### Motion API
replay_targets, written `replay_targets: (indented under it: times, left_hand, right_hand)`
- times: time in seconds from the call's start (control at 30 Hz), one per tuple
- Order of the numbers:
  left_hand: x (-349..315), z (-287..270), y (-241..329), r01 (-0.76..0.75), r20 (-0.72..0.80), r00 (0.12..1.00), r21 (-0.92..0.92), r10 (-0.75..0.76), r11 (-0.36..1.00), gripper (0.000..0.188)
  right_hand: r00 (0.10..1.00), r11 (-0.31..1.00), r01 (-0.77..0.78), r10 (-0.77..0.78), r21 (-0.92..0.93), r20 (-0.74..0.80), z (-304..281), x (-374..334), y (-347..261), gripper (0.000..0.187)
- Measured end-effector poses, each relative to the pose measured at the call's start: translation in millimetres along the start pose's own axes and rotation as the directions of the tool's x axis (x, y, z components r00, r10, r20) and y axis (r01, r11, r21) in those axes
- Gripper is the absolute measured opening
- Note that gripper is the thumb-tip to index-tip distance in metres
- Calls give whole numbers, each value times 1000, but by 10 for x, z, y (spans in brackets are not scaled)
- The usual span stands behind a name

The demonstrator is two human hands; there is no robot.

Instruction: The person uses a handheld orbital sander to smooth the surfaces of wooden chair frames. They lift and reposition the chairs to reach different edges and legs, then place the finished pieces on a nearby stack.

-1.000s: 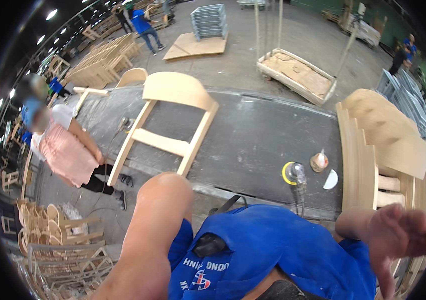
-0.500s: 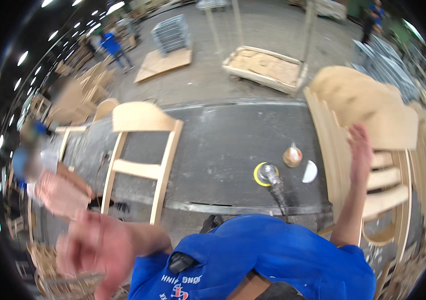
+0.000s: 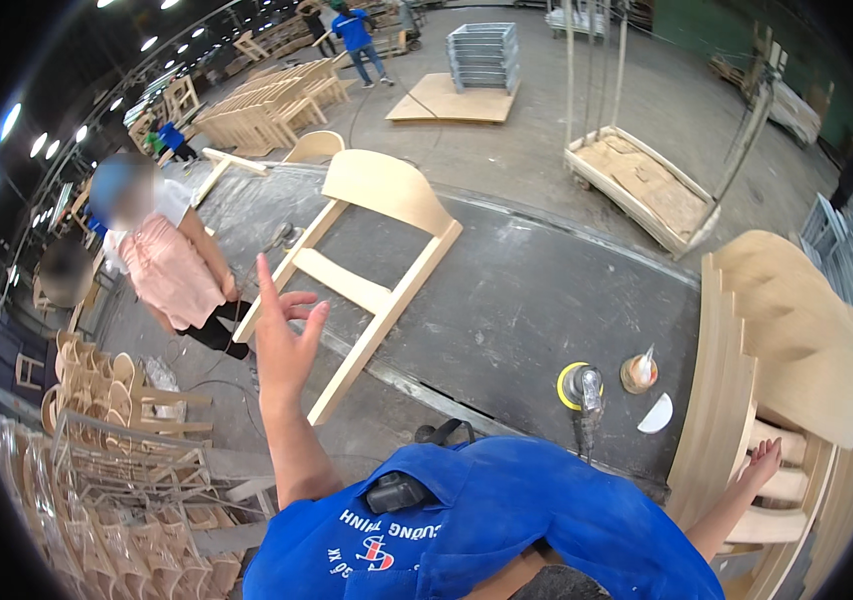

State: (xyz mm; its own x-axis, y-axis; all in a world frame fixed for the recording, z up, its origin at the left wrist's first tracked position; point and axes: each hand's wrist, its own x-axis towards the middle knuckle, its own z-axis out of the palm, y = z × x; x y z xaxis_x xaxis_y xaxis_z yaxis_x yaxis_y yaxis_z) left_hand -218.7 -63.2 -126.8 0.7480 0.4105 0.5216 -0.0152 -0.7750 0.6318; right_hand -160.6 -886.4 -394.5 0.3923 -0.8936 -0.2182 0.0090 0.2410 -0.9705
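My left hand [image 3: 288,340] is raised in the air, index finger stretched out and thumb apart, holding nothing. From this view it overlaps the lower end of a pale wooden chair back frame [image 3: 386,188], which lies on the dark worktable [image 3: 506,300]. The frame has a broad curved top rail and one slat. Off to the right, my right hand [image 3: 764,462] is beside the slats of a stack of similar chair frames [image 3: 801,320], fingers loosely bent and apart. Whether it touches a slat I cannot tell.
On the table are a sander [image 3: 582,388] with a yellow-rimmed pad, a small container [image 3: 638,373] and a white half-round piece [image 3: 655,413]. A person in pink [image 3: 171,260] stands at left. Wooden parts [image 3: 126,400] are piled lower left; a trolley [image 3: 646,190] stands beyond.
The view has swung, so the table now slants. My left hand has come up from the lower left towards the chair frame. My right hand has lowered beside the stack.
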Motion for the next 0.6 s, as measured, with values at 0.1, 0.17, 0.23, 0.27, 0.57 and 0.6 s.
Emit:
replay_targets:
  times: [0.1,0.17,0.23,0.27,0.57,0.6]
  left_hand:
    - [-40,9,66,-4,-25,1000,-64,3,998,91]
    - [-38,20,51,2,-60,998,-53,-5,999,90]
    - [-25,69,-20,5,-108,994,-48,-10,999,89]
    - [-10,126,-66,-3,-209,977,-189,-37,982,84]
    - [-442,1698,-308,108,518,851,-332,85,937,26]
    - [-527,1887,-434,54,509,853,-306,116,950,31]
  right_hand:
    - [996,999,36,-36,-1,84,143,-70,-124,58]
    - [992,999,50,-50,0,118,201,-85,-193,58]
    - [988,997,33,-42,62,150,236,-9,-209,56]
    - [984,996,25,-39,86,172,238,64,-205,54]
    - [776,421,427,-625,-800,85,-1010,639,-827,60]
    - [809,259,221,-588,-940,29,-1196,556,-915,61]
